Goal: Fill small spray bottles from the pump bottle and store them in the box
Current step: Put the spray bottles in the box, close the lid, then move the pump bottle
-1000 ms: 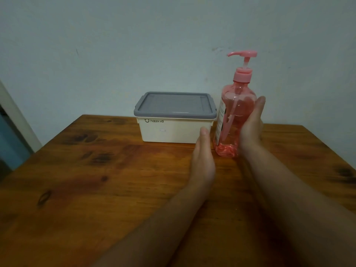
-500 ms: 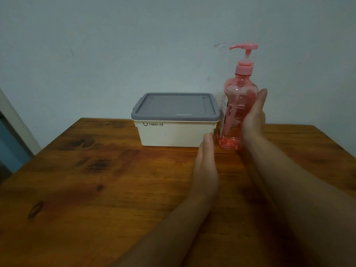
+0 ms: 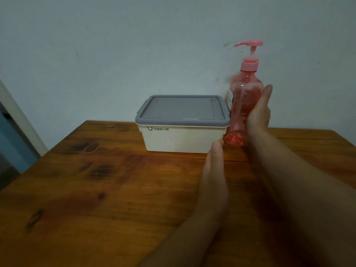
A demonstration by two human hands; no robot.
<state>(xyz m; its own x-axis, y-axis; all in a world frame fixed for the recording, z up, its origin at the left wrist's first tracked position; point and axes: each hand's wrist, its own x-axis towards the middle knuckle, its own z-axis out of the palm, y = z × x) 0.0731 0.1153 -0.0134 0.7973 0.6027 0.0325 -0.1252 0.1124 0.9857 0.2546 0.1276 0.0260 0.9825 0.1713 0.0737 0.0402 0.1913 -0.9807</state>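
The pink pump bottle stands upright at the back of the wooden worktop, just beside the right end of the cream box, whose grey lid is on. The right hand is wrapped around the bottle's right side, fingers pointing up. The left hand lies flat and open, edge-on, in front of the box's right corner, holding nothing, its fingertips near the bottle's base.
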